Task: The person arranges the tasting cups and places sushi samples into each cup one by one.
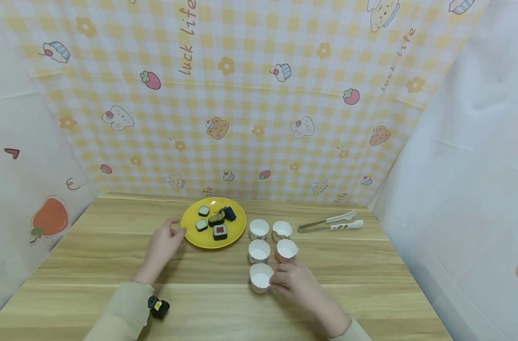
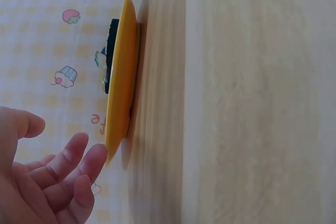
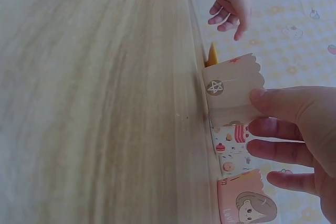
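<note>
My left hand [image 1: 165,240] is at the left rim of a yellow plate [image 1: 192,239], its fingers loosely bent. In the left wrist view a fingertip [image 2: 97,156] appears to touch the plate's edge. On the plate lie several sushi pieces, including a square roll with a red centre [image 1: 219,232] and small white-topped rolls [image 1: 201,225]. My right hand [image 1: 296,283] is at the right side of the nearest paper baking cup [image 1: 260,278]. Its thumb [image 3: 265,100] touches that cup's scalloped rim, with the other fingers extended beside it. The cup stands upright.
More paper cups [image 1: 259,251] stand in two columns behind. Tongs with white handles [image 1: 342,218] lie at the back right. A small black object with a yellow patch [image 1: 158,308] is beside my left sleeve. A checked cloth [image 1: 250,142] hangs along the table's back edge.
</note>
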A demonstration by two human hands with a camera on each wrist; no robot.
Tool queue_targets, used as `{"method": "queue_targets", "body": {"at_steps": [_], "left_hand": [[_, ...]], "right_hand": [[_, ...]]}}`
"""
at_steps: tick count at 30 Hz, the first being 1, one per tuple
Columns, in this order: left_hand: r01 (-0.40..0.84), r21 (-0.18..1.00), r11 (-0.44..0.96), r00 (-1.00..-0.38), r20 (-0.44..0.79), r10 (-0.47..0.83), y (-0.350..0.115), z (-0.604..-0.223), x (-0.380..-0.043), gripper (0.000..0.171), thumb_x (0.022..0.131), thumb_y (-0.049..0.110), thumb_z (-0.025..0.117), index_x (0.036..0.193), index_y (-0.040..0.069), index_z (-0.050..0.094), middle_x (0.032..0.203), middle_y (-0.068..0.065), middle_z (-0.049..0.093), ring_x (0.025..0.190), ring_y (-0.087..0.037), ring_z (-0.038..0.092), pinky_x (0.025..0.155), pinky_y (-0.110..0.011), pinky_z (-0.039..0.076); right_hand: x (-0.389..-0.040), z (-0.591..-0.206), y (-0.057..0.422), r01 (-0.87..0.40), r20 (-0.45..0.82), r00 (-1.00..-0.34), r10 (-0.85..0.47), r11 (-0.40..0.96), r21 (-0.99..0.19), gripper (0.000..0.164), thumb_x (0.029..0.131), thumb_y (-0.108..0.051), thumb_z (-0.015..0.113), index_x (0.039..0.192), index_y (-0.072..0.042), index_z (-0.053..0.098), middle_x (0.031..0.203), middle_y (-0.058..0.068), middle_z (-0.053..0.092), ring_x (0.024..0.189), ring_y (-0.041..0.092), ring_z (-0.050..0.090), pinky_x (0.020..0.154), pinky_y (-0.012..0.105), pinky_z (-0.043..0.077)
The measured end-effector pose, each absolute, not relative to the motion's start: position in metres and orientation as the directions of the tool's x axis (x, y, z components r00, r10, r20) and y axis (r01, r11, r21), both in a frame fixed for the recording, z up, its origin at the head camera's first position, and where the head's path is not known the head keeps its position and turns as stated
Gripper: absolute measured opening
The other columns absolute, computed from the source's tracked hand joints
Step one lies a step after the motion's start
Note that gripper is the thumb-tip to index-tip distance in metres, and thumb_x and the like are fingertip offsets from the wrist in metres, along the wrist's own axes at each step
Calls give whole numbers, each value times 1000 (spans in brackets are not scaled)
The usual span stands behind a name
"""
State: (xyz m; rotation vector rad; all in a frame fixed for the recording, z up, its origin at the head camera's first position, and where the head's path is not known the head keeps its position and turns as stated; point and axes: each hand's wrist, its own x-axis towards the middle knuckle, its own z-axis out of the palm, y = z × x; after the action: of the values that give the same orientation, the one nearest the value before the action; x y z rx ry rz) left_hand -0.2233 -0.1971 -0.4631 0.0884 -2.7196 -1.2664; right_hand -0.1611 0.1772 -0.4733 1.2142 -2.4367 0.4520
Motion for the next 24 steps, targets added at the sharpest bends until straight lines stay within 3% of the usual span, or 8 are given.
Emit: {"method": "queue_targets", "body": {"at_steps": [7,18,24], "left_hand": [[-91,827,554,-989,-11,-146,-205,-466,-231,52,99,24,49,139,-7,36,92,-19,67,64,-22,63,58,-31,50],[-177,916,360,-979,-126,-160,-206,-476,-242,54,99,20,46,139,-12,29,77,-14,64,55,-21,63,54,-31,54],[-215,904,370,-973,-166,-160,-207,-482,-246,55,99,24,44,138,-11,30,76,-10,65,54,-18,62,50,-30,51]], "right_hand": [[-160,-475,178,-812,465,-551,-693,574,-107,15,71,-19,83,81,-21,73,84,-12,66,77,2,60,74,31,48],[-161,-478,177,-821,479,-536,-695,562,-103,14,72,-19,83,81,-22,73,83,-14,64,75,0,58,72,29,46],[-161,-479,177,-823,485,-531,-695,559,-100,15,71,-19,83,82,-22,73,83,-14,63,75,0,57,73,29,45]]}}
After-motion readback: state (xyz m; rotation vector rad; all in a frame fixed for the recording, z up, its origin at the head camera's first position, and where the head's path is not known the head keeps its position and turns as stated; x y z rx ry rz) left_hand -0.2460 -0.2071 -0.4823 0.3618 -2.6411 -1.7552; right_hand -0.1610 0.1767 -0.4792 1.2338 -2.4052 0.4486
